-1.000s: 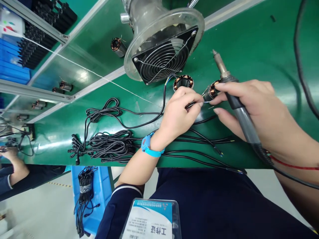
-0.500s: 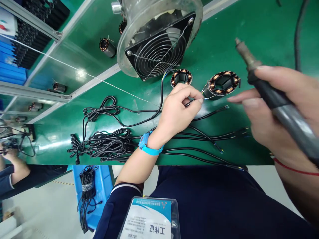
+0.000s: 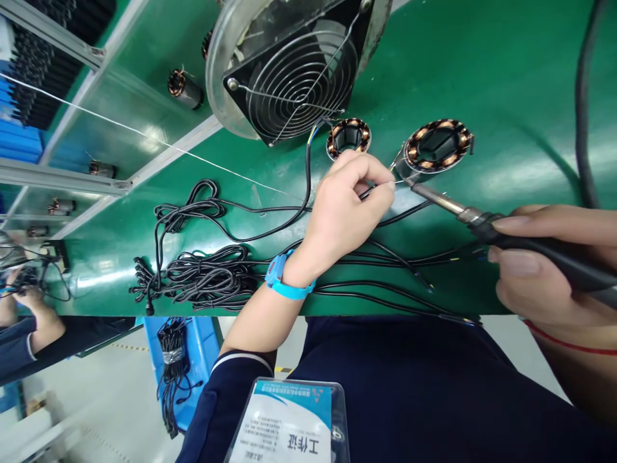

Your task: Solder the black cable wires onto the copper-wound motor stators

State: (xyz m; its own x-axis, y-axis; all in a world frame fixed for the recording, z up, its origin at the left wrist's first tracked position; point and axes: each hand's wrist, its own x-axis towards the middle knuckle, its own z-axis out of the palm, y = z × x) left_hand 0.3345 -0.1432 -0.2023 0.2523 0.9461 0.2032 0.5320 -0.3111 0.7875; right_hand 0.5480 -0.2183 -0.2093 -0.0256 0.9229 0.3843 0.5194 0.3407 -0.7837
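My left hand (image 3: 349,199), with a blue band at the wrist, pinches the end of a black cable whose thin wire pokes out past the fingertips. Just right of those fingertips stands a motor stator (image 3: 438,146) with copper windings and thin leads on its near side. My right hand (image 3: 554,270) grips a soldering iron (image 3: 463,209) by its black handle. The iron's tip is at the wire beside the stator; whether they touch is too small to tell. A second stator (image 3: 349,137) sits behind my left hand, partly covered by it, with a cable's coloured wires beside it.
A fan with a wire guard (image 3: 301,96) stands at the back of the green bench (image 3: 520,83). Coiled black cables (image 3: 207,276) lie at the left. More stators (image 3: 184,89) stand beyond a metal rail. A blue bin (image 3: 202,360) is below; a co-worker's arm (image 3: 43,321) shows far left.
My right hand has swung the soldering iron down and left, bringing its tip to the wire by the stator. My left hand keeps its pinch. The view has shifted slightly.
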